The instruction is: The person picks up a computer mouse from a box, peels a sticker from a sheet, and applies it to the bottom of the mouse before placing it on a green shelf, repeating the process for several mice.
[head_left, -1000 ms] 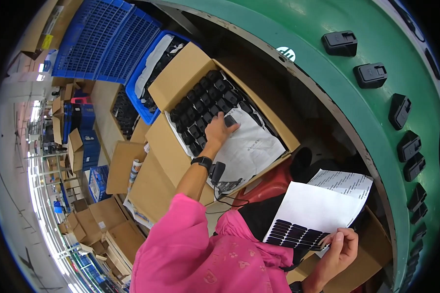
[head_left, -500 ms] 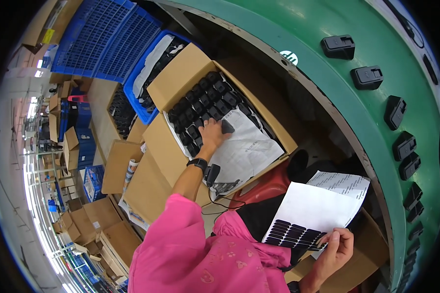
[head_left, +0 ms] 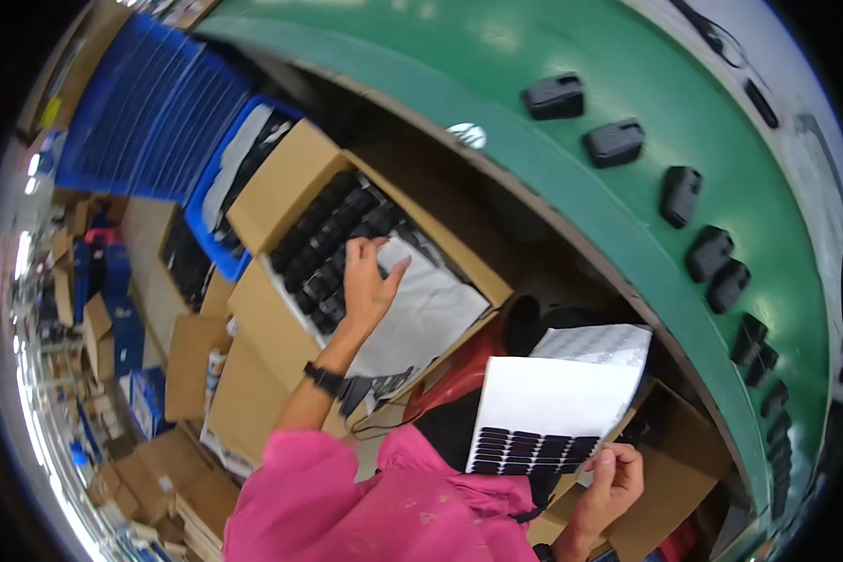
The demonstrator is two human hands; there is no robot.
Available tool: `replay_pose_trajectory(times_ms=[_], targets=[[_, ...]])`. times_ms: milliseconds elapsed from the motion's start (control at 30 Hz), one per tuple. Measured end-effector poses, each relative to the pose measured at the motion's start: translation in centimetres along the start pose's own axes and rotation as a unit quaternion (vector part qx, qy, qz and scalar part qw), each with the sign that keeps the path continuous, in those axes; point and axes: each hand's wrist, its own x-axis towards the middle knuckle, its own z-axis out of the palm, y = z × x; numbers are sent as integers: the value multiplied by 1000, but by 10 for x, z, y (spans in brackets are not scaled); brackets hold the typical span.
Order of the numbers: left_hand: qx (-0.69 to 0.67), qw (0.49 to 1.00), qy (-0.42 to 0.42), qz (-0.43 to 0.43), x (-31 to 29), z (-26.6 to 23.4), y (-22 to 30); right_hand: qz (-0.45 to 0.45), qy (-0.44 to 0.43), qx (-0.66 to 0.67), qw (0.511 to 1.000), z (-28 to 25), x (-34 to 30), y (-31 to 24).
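Over an open cardboard box (head_left: 253,304), my left hand (head_left: 369,288) is open, thumb and fingers apart. Rows of black plastic devices (head_left: 332,234) fill the box beneath it. White paper (head_left: 417,314) covers the devices' nearer right side, and its upper corner shows between my thumb and fingers. My right hand (head_left: 609,482), lower right, pinches the edge of a white sticker sheet (head_left: 557,398). Black oblong stickers (head_left: 529,451) sit in rows along the sheet's lower part, and its printed upper flap is folded back.
A curved green work table (head_left: 618,215) runs along the right. Several black devices (head_left: 613,142) stand on it in a line. Blue crates (head_left: 140,112) stand at upper left, and another cardboard box (head_left: 674,468) is beneath the table. A cable runs below my left wrist.
My left hand has lifted off a black device in the box, and its fingers have spread. The view has shifted, so the table and box appear farther left. My right hand keeps the sticker sheet.
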Motion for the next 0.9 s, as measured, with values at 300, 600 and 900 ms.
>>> replay_pose_trajectory(times_ms=[300,600,900], targets=[[95,945,-11,312,179,-12,239,-178,63,-227,955,-4,-9,12],[-406,894,-118,147,81,-59,224,-158,65,-308,936,5,-21,42],[-547,678,-491,0,-121,-60,225,-84,63,-200,974,1,-27,41]])
